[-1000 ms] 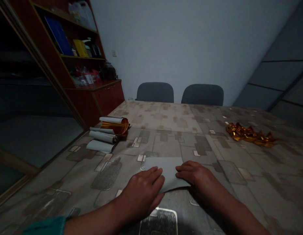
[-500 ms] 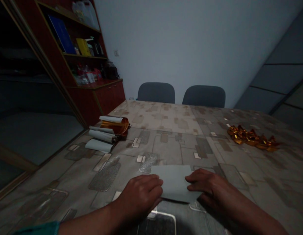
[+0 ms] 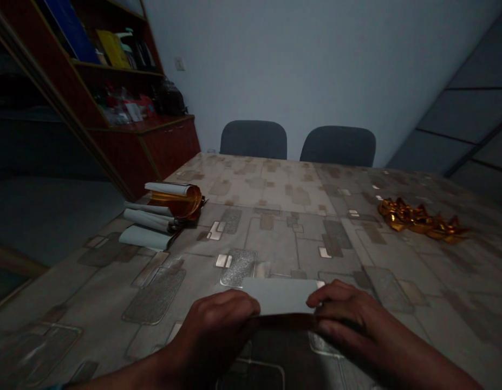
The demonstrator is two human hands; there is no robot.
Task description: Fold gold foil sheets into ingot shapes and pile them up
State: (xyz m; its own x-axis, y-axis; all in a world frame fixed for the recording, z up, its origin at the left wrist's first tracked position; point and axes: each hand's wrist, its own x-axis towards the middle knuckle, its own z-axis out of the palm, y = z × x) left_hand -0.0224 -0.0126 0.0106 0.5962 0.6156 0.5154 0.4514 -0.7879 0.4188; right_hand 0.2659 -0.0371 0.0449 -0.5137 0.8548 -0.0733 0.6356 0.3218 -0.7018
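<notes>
Seen on tabletop (image 3: 271, 238), near front edge: grey paper sheet (image 3: 279, 295), betw. L hand (image 3: 214, 325) and R hand (image 3: 348, 314), both grips pressed together on its sides. Also seen, well apart: rolled papers (image 3: 153, 222), gold foil (image 3: 421, 219).

Dim, underexposed frame; left hand (image 3: 214, 325) and right hand (image 3: 348, 314) sit in heavy shadow. Faint sheen on the desk (image 3: 283, 238). Strong wide-angle bend at the edges, cabinet (image 3: 169, 146) leaning, no obvious motion blur.
</notes>
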